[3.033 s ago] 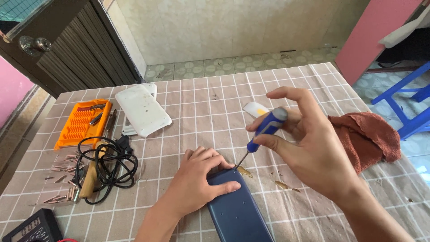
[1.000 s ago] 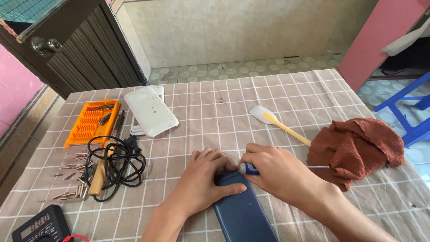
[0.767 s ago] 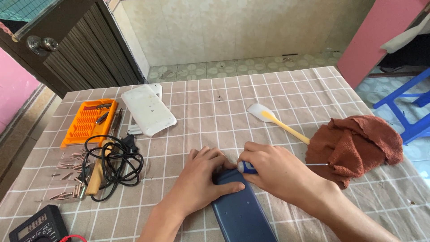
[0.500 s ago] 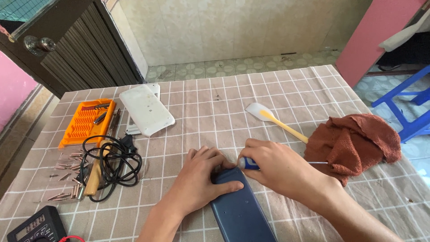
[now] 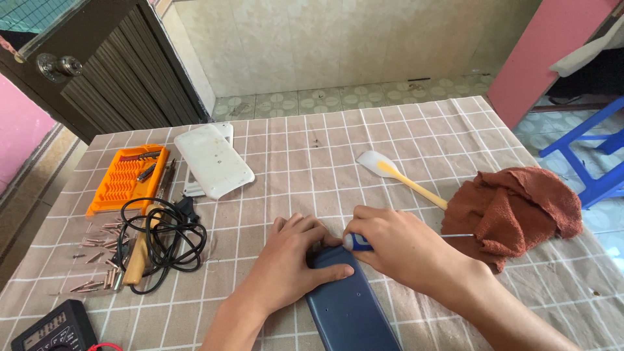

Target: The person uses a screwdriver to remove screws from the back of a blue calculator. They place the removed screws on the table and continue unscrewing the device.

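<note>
A bench (image 5: 390, 130) covered in a checked cloth carries everything. On its right side lies a crumpled rust-brown towel (image 5: 520, 211), the biggest loose thing, with a thin metal shaft showing at its left edge. In the near middle lies a dark blue flat case (image 5: 351, 309), long side running toward the viewer. The left hand (image 5: 292, 263) rests flat on the case's far left corner, fingers spread and pressing down, pinching nothing. The right hand (image 5: 396, 247) sits just beside it at the case's far end, its grip closed around a small screwdriver (image 5: 357, 242) with a blue and white handle, lying sideways.

Farther back on the left lies a white rounded cover (image 5: 213, 159), partly over a second pale plate. Left of it an open orange bit tray (image 5: 127, 179) holds rows of small bits in its slots. Near it a black cable (image 5: 162, 237) coils over a wooden-handled tool (image 5: 138, 260), and loose metal bits (image 5: 97, 244) are scattered beside them. A yellow-handled spatula (image 5: 400, 175) lies behind the hands, and a dark meter (image 5: 55, 328) sits at the near left corner.
</note>
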